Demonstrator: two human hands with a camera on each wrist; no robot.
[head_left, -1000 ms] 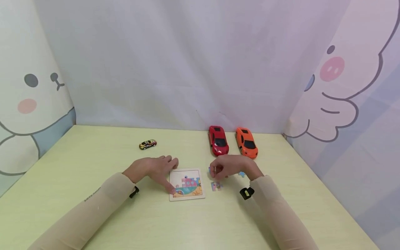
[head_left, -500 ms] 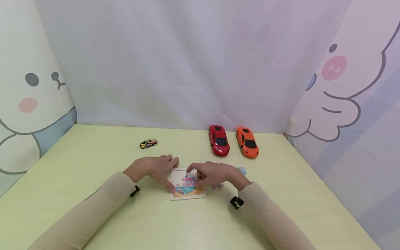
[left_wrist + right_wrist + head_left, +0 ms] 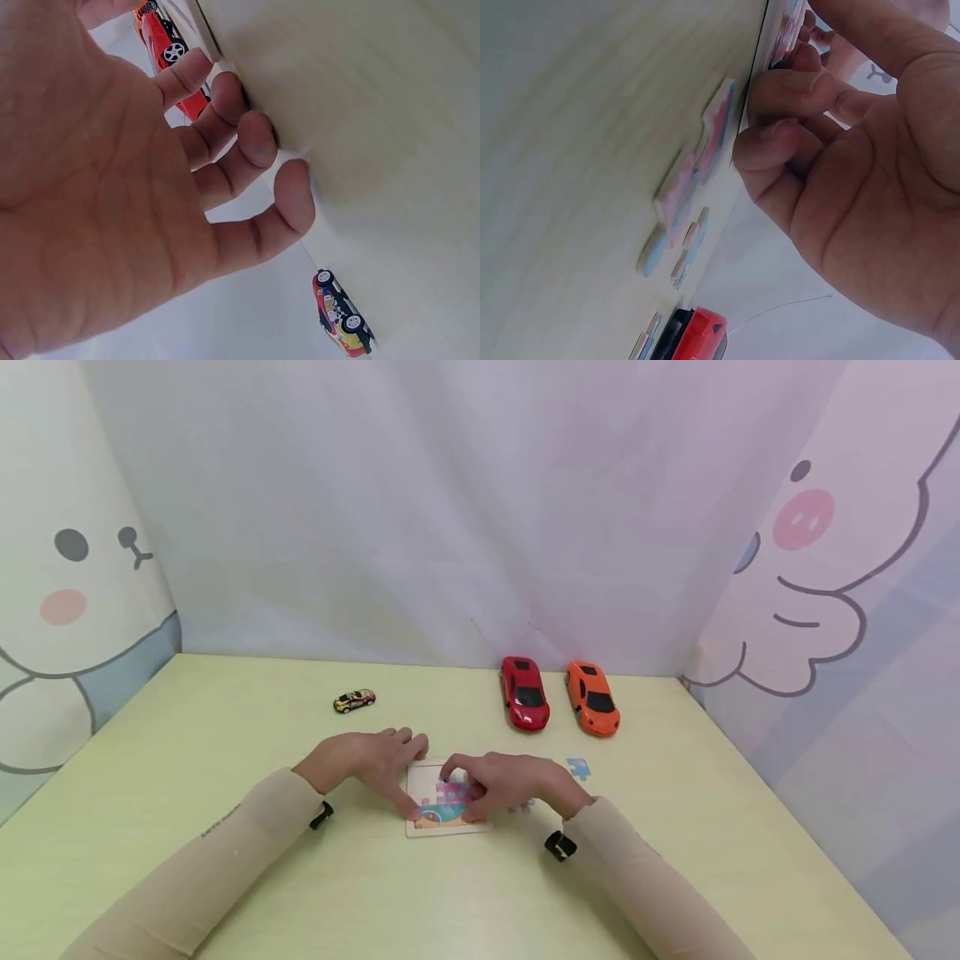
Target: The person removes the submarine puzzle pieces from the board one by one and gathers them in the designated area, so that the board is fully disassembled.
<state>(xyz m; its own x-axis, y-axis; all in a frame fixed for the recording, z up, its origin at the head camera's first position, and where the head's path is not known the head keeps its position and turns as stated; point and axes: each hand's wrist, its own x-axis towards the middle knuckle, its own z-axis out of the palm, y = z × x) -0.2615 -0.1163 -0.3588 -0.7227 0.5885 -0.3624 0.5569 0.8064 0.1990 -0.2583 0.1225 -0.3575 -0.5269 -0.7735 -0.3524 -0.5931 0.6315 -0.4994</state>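
Observation:
A square jigsaw puzzle in a pale frame (image 3: 450, 834) lies on the table, part filled with pink, teal and sand-coloured pieces. My left hand (image 3: 382, 768) steadies its left side, thumb on the lower left corner and fingertips by the upper left corner. The left wrist view shows the relaxed fingers (image 3: 255, 142) resting against the tabletop. My right hand (image 3: 502, 781) is over the frame's right half, index finger and thumb bent around a puzzle piece, mostly hidden, at the pink pieces (image 3: 452, 792). In the right wrist view its other fingers (image 3: 772, 150) are curled.
Loose puzzle pieces (image 3: 679, 195) lie right of the frame, partly behind my right hand; a blue one (image 3: 578, 767) sits farther right. Beyond stand a red toy car (image 3: 525, 693) and an orange toy car (image 3: 592, 697). A small patterned toy car (image 3: 354, 700) is at back left.
My right hand has moved left from the loose pieces onto the puzzle, its fingers settling slightly lower-left since half a second ago. The left hand has stayed on the frame.

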